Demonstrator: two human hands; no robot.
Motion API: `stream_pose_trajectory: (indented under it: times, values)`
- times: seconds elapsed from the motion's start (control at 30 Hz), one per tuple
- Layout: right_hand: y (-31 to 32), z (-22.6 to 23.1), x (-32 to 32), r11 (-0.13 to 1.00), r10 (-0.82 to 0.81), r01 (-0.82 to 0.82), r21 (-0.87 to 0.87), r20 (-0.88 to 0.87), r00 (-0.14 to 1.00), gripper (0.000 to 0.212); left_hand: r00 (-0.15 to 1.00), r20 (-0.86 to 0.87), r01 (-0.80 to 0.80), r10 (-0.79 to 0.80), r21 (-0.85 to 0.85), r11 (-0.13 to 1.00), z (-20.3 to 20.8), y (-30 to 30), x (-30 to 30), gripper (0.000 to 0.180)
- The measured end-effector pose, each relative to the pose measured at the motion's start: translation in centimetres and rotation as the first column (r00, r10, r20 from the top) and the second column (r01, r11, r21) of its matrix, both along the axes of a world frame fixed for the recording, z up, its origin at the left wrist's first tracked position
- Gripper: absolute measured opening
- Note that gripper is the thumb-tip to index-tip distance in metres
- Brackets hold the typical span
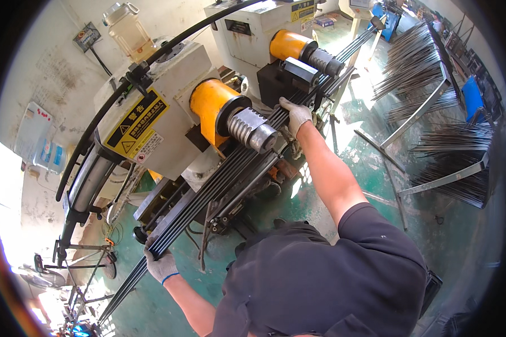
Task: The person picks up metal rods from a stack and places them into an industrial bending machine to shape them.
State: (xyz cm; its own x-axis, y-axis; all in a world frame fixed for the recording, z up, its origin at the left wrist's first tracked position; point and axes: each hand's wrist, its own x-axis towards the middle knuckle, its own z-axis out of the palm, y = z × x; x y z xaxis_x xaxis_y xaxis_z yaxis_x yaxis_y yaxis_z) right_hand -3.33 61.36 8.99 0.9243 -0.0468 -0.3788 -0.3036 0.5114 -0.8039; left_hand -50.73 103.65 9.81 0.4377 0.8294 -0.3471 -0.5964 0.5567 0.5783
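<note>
Several long dark metal rods (194,196) lie side by side, slanting from the lower left to the upper right across the machines. My left hand (161,265), in a pale knitted glove with a blue cuff edge, is closed around the rods near their lower left stretch. Farther up, my gloved right hand (297,117) grips the same rods at their near side, just right of a ribbed metal roller (253,130). That roller sticks out from an orange housing (216,109). Fingers of both hands are partly hidden behind the rods.
A second orange housing (289,45) with a ribbed roller stands beyond. Racks with bundles of thin rods (416,62) are at the right. A black hose (90,135) arches over the near machine (168,123). A clear jug (126,28) sits on top of it.
</note>
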Motion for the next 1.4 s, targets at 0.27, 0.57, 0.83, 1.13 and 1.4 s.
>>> stream_pose_trajectory:
  times: [0.27, 0.57, 0.83, 1.13, 1.4]
  values:
    - [2.9, -0.3, -5.1, 0.947, 0.306, -0.312, -0.081, -0.076, 0.949, 0.036, 0.989, -0.026, 0.146, -0.145, 0.056, 0.988, 0.0, -7.9, 7.0, 0.034]
    - [-2.2, -1.8, 1.2, 0.954, -0.045, 0.158, -0.255, 0.399, 0.916, 0.045, 0.998, -0.060, 0.041, -0.032, 0.156, 0.987, -1.8, -1.2, 1.3, 0.044]
    - [2.7, 1.8, -7.8, 0.955, 0.297, -0.295, -0.029, 0.069, 0.952, 0.073, 0.991, -0.001, 0.130, -0.132, 0.190, 0.973, -1.7, -7.3, 6.4, 0.038]
    - [-1.1, 4.2, -1.5, 0.912, -0.221, 0.182, -0.367, -0.068, 0.973, 0.078, 0.999, -0.025, -0.027, 0.024, -0.094, 0.995, 1.0, -7.9, 6.9, 0.038]
    - [1.9, 2.2, -6.5, 0.889, 0.039, -0.058, -0.453, -0.050, 0.998, 0.057, 0.995, -0.061, 0.070, -0.077, -0.101, 0.992, -0.6, -10.3, 9.4, 0.038]
